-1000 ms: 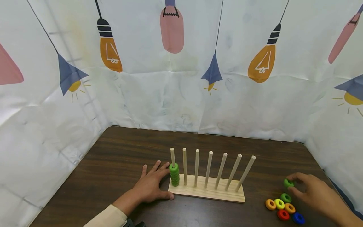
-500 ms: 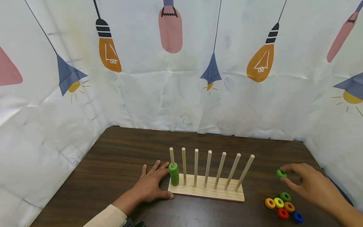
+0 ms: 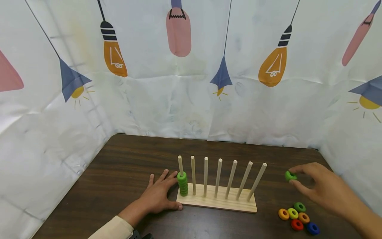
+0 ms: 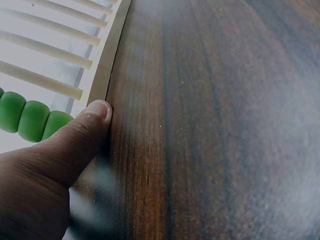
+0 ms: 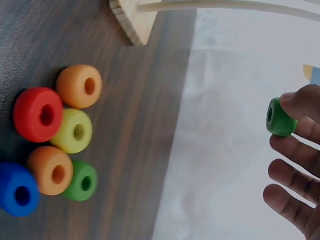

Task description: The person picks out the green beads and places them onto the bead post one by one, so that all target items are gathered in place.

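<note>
A wooden peg stand (image 3: 216, 199) with several upright pegs sits in the middle of the table. Its leftmost peg carries a stack of green rings (image 3: 183, 186). My left hand (image 3: 159, 196) lies with spread fingers at the stand's left end; in the left wrist view the thumb (image 4: 82, 132) touches the base's edge. Between thumb and fingertips, my right hand (image 3: 320, 186) pinches a green ring (image 5: 281, 119) in the air, to the right of the stand. The other pegs bear no rings.
Loose rings lie grouped at the table's right front: a green ring (image 3: 299, 207), a yellow ring (image 3: 292, 213), two orange rings (image 3: 283, 214), a red ring (image 3: 296, 225) and a blue ring (image 3: 313, 228). A printed white sheet (image 3: 191, 109) hangs behind the table (image 3: 143, 149).
My right hand has carried the green ring up, away from the loose rings, and leftward toward the stand. The left hand stays at the stand's left end.
</note>
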Available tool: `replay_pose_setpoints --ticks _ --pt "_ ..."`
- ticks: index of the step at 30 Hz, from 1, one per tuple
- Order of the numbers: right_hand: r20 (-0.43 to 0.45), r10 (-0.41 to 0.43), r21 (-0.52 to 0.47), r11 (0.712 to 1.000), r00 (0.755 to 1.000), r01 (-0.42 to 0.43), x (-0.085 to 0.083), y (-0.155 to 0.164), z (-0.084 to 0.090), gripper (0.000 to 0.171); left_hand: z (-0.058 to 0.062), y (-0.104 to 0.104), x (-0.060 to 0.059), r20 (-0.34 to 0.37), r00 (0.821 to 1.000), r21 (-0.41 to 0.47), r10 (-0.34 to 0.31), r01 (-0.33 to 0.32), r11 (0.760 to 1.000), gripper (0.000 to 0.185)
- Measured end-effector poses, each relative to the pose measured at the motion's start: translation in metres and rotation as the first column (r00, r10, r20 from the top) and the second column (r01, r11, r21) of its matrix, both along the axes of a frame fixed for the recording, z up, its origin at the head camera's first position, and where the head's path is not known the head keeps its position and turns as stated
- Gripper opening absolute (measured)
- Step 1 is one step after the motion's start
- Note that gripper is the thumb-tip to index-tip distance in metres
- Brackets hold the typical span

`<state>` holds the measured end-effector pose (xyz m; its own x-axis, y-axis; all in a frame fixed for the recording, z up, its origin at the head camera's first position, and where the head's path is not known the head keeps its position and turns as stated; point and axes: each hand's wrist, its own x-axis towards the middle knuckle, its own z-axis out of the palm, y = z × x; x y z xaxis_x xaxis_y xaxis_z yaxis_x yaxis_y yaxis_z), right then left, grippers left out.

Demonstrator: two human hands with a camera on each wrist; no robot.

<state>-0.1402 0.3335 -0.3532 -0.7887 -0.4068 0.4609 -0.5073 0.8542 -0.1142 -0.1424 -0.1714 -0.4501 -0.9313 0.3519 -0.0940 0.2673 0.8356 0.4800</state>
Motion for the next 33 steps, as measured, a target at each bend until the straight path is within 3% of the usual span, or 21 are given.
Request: replay_pose_setpoints --ticks 19,33 --pt "-0.079 0.095 0.017 0.995 0.992 -0.094 0.003 -0.026 0.036 0.046 -0.002 0.000 0.000 -0.007 1.000 0.005 -0.001 0.001 1.000 0.094" --pt "-0.140 0.198 -0.013 0.979 0.970 -0.202 -0.001 -0.047 0.060 0.036 -0.002 0.000 0.000 -0.014 1.000 0.009 -0.002 0.002 1.000 0.095"
